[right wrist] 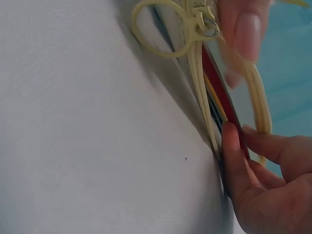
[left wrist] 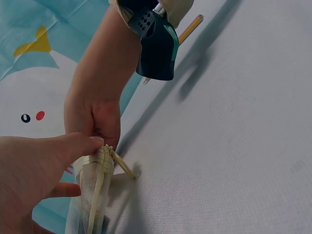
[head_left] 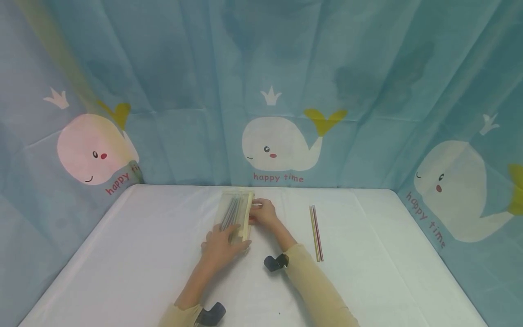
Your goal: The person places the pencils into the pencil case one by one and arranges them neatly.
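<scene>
A see-through mesh pencil case with a pale yellow zipper edge lies on the table, several dark pencils inside it. My left hand holds its near end, with the thumb on the zipper edge in the left wrist view. At the case's right side, the fingers of my right hand reach into the unzipped opening. There they pinch a red pencil, as the right wrist view shows. Near the left thumb hangs the ring-shaped zipper pull.
To the right, a yellow pencil and a red pencil lie side by side on the white tabletop. A blue curtain with printed whales stands behind the table and along both sides.
</scene>
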`<state>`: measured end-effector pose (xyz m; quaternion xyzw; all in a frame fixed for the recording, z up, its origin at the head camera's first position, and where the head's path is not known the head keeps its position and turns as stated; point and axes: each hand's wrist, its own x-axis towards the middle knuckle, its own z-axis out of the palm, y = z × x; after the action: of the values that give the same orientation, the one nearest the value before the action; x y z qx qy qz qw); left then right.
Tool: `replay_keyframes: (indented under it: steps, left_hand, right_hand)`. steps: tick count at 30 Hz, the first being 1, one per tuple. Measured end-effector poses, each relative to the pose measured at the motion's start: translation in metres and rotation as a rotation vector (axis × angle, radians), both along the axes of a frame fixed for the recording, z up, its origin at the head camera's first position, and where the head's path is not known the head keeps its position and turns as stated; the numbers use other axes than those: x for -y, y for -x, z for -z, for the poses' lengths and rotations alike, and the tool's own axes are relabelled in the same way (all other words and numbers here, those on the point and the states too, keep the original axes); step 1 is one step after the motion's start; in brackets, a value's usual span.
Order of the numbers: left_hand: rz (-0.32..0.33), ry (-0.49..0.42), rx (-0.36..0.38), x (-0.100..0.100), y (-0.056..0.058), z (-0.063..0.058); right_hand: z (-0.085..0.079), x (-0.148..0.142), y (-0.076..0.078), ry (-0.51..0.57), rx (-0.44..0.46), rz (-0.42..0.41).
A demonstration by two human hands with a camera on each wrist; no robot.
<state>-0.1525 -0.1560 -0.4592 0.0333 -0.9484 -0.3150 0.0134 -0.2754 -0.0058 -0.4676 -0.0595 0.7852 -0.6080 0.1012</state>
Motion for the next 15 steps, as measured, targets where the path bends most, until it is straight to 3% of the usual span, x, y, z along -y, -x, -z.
replay_keyframes:
  steps: [15]
  left_hand:
    - [0.004, 0.01, -0.002, -0.0015, -0.0017, -0.0017]
  right_hand:
    - [-0.0022, 0.0105, -0.0027, -0.045, -0.046, -0.042]
